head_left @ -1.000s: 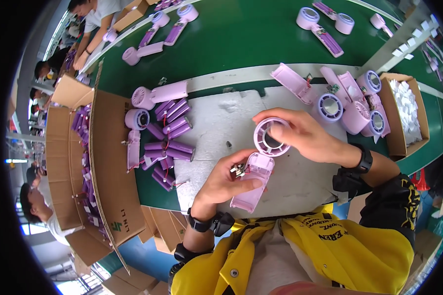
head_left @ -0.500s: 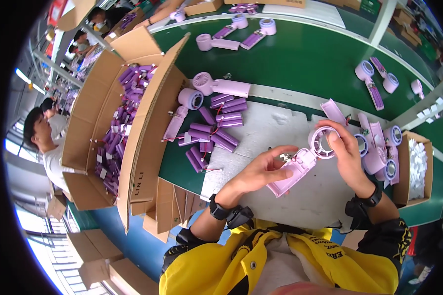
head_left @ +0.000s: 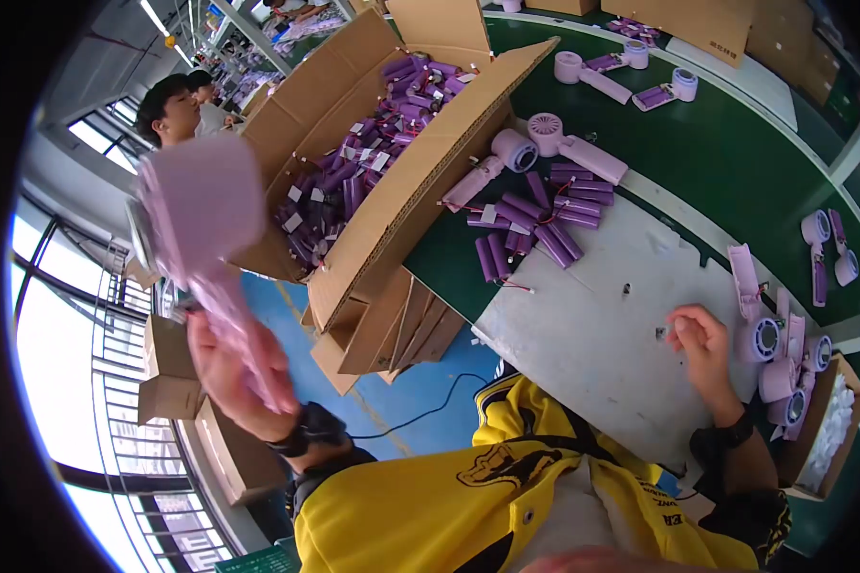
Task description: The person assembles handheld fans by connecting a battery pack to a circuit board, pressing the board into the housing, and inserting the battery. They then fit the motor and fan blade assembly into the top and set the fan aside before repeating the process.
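My left hand (head_left: 239, 368) is raised at the left, away from the table, with its fingers wrapped round the handle of a pink handheld fan (head_left: 205, 205). The fan is blurred and its broad head points up, close to the camera; the inside of its handle is hidden. My right hand (head_left: 704, 353) is over the right part of the grey-white mat (head_left: 592, 306). Its fingers are loosely bent, and nothing shows between them. To its right lie several pink fan housings (head_left: 779, 377), some with pale blue rings.
A large cardboard box (head_left: 420, 215) of purple battery packs stands at the left. More battery packs (head_left: 526, 224) lie beside it on the green table (head_left: 736, 158), with further fan parts at the back. A small box of white pieces (head_left: 836, 430) stands right. A person (head_left: 172, 115) is farther left.
My left hand has lifted the fan off to the left, near the camera. My right hand has let go of it and stays over the mat. The whole view has turned left.
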Demonstrator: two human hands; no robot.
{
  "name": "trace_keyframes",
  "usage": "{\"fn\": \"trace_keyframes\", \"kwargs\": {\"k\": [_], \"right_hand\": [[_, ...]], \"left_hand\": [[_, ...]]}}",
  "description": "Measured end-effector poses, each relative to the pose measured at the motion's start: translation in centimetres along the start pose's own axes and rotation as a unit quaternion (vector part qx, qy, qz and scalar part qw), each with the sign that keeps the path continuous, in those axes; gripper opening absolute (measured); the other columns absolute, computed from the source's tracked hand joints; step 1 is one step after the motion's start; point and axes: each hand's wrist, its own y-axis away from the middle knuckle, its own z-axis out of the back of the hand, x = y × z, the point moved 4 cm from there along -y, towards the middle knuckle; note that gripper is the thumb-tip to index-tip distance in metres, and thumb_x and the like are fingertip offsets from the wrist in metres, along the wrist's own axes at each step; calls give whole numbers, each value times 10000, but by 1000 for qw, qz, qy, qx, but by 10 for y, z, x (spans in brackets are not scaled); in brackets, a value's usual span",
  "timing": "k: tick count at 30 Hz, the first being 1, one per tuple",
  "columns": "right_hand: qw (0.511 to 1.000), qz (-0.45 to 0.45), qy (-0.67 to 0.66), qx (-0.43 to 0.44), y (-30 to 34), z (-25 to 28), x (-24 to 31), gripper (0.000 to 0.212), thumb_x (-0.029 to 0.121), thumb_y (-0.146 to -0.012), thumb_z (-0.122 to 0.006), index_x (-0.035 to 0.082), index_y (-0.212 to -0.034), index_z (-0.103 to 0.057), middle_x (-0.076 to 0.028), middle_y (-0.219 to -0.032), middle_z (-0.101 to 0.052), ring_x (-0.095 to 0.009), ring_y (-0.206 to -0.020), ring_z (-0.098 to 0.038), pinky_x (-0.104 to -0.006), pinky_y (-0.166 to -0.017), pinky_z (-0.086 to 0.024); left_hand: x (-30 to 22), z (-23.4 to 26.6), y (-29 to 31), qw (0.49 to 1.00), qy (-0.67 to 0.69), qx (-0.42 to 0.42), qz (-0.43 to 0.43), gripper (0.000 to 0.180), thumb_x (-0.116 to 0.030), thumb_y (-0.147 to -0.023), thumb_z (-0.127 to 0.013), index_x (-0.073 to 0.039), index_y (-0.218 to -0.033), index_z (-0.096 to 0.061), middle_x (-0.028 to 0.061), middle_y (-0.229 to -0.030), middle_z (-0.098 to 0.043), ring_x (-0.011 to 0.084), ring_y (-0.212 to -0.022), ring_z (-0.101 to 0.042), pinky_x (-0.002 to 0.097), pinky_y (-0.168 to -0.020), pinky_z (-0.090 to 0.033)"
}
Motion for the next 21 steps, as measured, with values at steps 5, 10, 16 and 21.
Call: {"fn": "trace_keyframes", "kwargs": {"k": [5, 10, 16, 21], "right_hand": [[1000, -8, 6, -15, 1, 1, -1, 131, 123, -973, -584, 5, -1004, -632, -31, -901, -639, -94, -723, -594, -227, -591, -466], [999, -4, 13, -46, 3, 3, -3, 116, 105, -971, -575, 6, -984, -634, -30, -867, -635, -92, -689, -590, -228, -581, -467], [999, -21, 6, -34, -1, 0, 0, 84, 63, -950, -606, -8, -971, -647, -34, -827, -641, -85, -656, -597, -230, -553, -482], [996, -41, 6, -75, -3, -6, -1, 90, 53, -940, -608, -21, -947, -658, -30, -765, -627, -77, -612, -578, -225, -535, -469]], "left_hand": [[-34, 96, -125, 963, -240, -106, -65, 395, -233, -965, -602, 24, -1257, -531, 132, -910, -681, 133, -593, -642, 202, -439, -460], [24, 240, -289, 985, -161, -66, 22, 328, -178, -939, -639, 30, -1190, -604, 111, -1013, -694, 169, -884, -685, 226, -670, -503], [119, 346, -386, 958, -248, -32, 143, 316, -176, -921, -633, 17, -1172, -645, 40, -1005, -696, 126, -855, -668, 230, -576, -407], [232, 245, -401, 971, -190, 34, 138, 308, -176, -922, -632, 15, -1163, -649, 38, -998, -696, 124, -843, -665, 231, -573, -406]]}}
